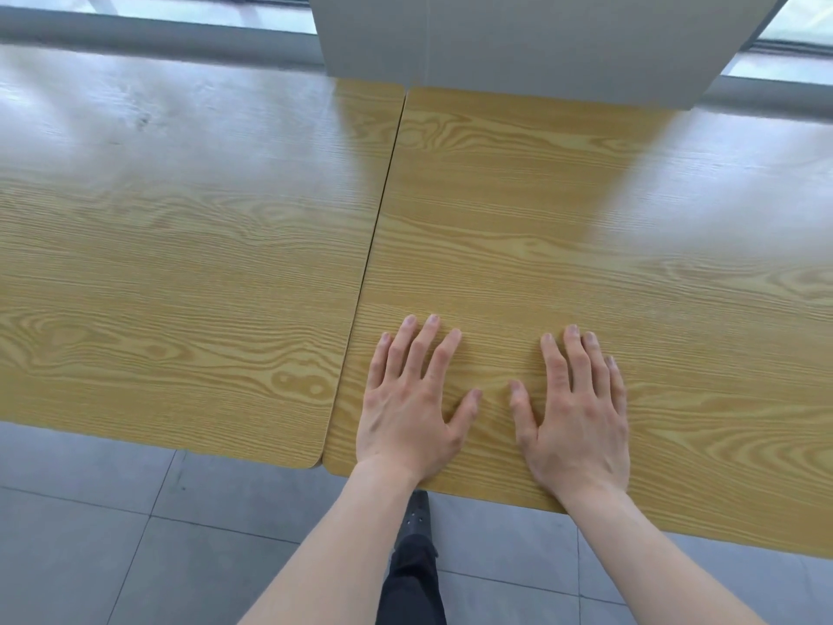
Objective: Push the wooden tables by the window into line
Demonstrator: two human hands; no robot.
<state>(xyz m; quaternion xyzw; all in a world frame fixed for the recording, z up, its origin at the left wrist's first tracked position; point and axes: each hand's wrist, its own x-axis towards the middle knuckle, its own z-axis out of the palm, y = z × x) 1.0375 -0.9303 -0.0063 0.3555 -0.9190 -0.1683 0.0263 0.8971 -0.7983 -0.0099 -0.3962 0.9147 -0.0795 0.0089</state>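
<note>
Two yellow wood-grain tables stand side by side under the window. The left table [171, 272] and the right table [608, 227] meet along a thin dark seam running from the far edge to the near edge. The right table's near edge sits slightly closer to me than the left table's. My left hand [410, 408] lies flat, fingers spread, on the right table near its front left corner. My right hand [577, 412] lies flat beside it on the same top. Neither hand holds anything.
A grey-white pillar [518, 38] stands at the far edge, over the seam. A window sill and glass [135, 24] run along the back. Grey floor tiles [90, 534] lie below the near edges. My dark trouser leg and shoe [417, 557] show under the right table.
</note>
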